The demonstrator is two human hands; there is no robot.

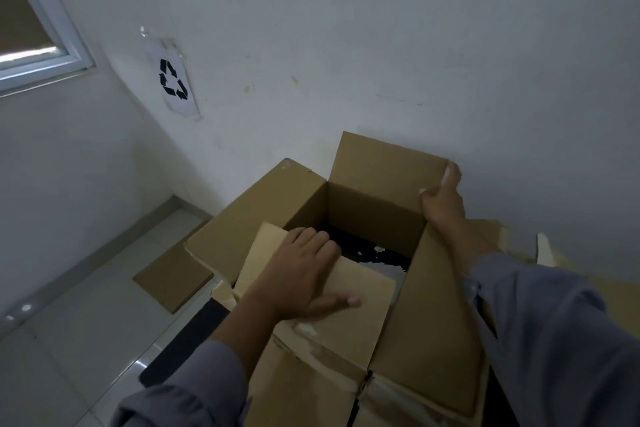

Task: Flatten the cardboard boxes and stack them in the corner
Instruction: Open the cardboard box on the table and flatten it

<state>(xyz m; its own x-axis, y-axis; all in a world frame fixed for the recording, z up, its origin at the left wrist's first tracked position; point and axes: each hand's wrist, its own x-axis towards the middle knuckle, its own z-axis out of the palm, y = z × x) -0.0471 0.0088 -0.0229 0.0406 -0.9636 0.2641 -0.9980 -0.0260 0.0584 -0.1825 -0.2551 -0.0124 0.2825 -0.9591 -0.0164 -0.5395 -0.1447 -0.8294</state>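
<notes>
Already one flattened sheet lies on the floor by the corner. The left hand presses, fingers spread, on the open box's near flap; the right hand grips the far flap. Flattening is underway; next, collapse the walls.

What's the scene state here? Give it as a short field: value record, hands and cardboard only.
left hand: palm down, pressing the near flap of the open brown cardboard box
right hand: gripping the corner of the upright far flap
box state: still erect, top open, not flattened
box interior: dark, with white scraps; contents unclear
flattened brown cardboard sheet: lying on the tiled floor near the wall corner
wall: paper recycling sign taped above the corner
</notes>
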